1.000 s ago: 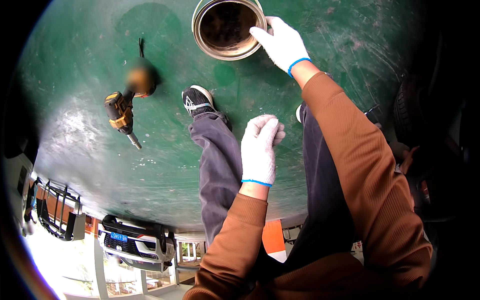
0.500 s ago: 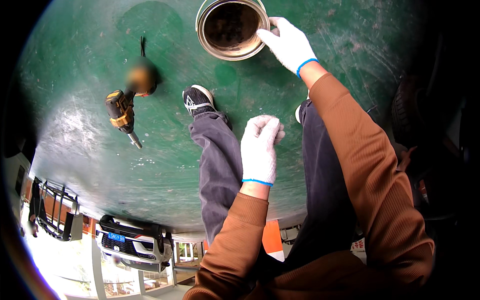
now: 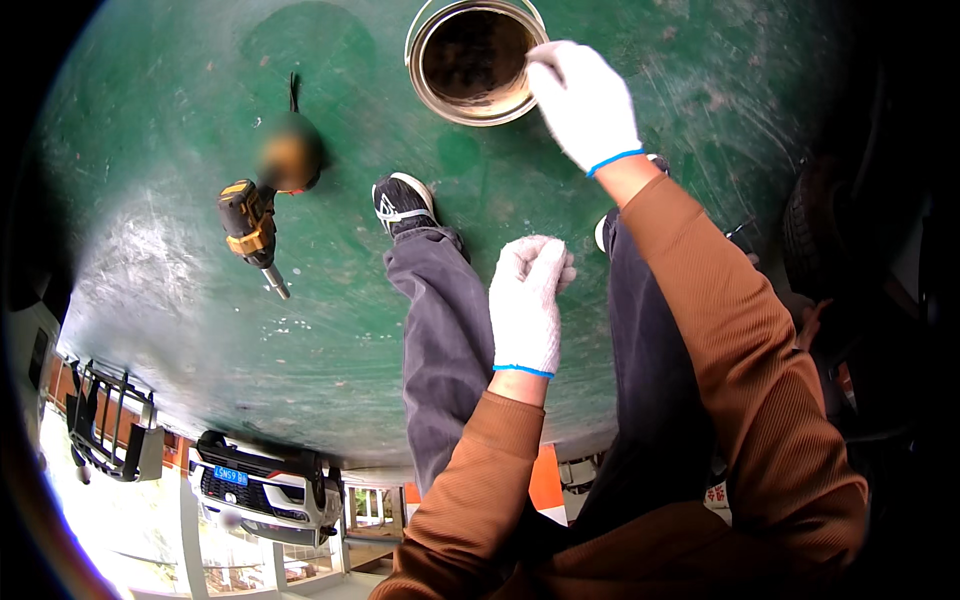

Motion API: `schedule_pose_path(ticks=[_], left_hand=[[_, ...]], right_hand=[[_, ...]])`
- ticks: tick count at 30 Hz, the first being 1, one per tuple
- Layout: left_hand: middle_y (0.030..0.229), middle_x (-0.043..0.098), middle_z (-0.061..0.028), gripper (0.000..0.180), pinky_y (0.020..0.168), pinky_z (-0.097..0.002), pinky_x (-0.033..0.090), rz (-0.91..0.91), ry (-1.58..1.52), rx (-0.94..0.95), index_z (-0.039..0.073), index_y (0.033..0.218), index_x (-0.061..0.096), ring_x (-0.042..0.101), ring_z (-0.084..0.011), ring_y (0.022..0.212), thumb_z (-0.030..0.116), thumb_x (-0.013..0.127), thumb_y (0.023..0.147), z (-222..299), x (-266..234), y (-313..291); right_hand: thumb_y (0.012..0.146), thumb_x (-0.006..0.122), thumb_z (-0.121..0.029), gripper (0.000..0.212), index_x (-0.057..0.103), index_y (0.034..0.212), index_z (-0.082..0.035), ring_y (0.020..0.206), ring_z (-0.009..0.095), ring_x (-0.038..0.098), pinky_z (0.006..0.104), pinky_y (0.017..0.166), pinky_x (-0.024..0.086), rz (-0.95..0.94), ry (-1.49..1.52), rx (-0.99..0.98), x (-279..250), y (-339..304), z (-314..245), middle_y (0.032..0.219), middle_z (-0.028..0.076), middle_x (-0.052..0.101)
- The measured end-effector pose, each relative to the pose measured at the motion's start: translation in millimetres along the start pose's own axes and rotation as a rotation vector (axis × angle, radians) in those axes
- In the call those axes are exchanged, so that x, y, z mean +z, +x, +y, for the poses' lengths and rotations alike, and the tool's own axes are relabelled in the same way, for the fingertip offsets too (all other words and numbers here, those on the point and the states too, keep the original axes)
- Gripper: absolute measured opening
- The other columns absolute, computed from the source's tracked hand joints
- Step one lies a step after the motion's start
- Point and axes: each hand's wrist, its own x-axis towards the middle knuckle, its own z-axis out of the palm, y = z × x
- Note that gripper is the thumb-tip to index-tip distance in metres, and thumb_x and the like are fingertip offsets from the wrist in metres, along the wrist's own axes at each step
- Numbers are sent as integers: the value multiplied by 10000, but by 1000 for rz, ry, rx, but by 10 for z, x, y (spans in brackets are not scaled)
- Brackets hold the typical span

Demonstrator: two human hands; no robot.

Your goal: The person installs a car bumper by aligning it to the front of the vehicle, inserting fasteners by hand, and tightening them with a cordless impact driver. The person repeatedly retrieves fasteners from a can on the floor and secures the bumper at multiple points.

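Observation:
At the far middle stands a round metal pail (image 3: 484, 115) with a thin wire handle; its inside is dark and stained, and its contents are too dark to name. My right hand (image 3: 585, 105), in a white knit glove with a blue cuff, is at the pail's right rim. Its fingers are bent together, hiding whatever is between them; whether they touch the rim cannot be told. My left hand (image 3: 528, 300), gloved alike, hovers between my knees. Its fingers are curled closed, palm side hidden, so anything inside does not show.
On the green floor (image 3: 330, 330) to the left lies a yellow and black cordless power tool (image 3: 250, 225) with a long socket. A blurred round thing (image 3: 290, 155) adjoins it. My shoe (image 3: 404, 203) is near. A tyre (image 3: 805, 215) stands right; a white car (image 3: 262, 485) is behind.
My right hand has come slightly back toward me, its fingers drawing together at the rim. The pail has shifted a little to the right. My left hand keeps its closed shape.

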Motion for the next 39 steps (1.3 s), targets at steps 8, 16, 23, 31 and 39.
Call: schedule_pose_path(ticks=[8,16,23,31,39], left_hand=[[983,706,-55,199,828,-282,543,44,-20,35,17,1131,648,656,-127,842,195,703,1059,101,-56,-69],[978,706,-50,211,803,-275,524,-60,-7,-4,-1,1140,651,641,-114,837,182,713,1054,131,23,-28],[950,697,-40,199,787,-275,511,23,-89,46,25,1139,647,627,-116,811,189,716,1051,101,-22,-46],[1008,702,-48,225,803,-281,537,49,-139,46,44,1195,641,661,-135,839,196,724,1051,156,-11,3],[1052,671,-73,213,911,-423,552,-284,-817,18,57,1236,679,637,-231,994,198,681,1077,334,-126,158]], right_hand=[[1080,487,-370,462,674,1383,-75,1249,399,668,495,1067,542,-614,-143,409,1126,830,-438,1400,189,686],[1125,410,-353,498,645,1500,-123,1356,293,641,469,1124,526,-590,-747,233,1912,1066,777,1502,91,662],[1076,658,-125,189,634,1216,-1,856,161,737,269,698,603,-318,1311,809,257,238,-540,1062,105,737],[1075,682,-132,180,615,1216,-43,874,152,733,275,734,601,-471,1525,733,-535,-164,-477,1081,101,735],[1012,693,-59,168,662,1162,9,927,151,739,279,768,606,-583,1252,641,-915,-291,-469,1098,97,756]])
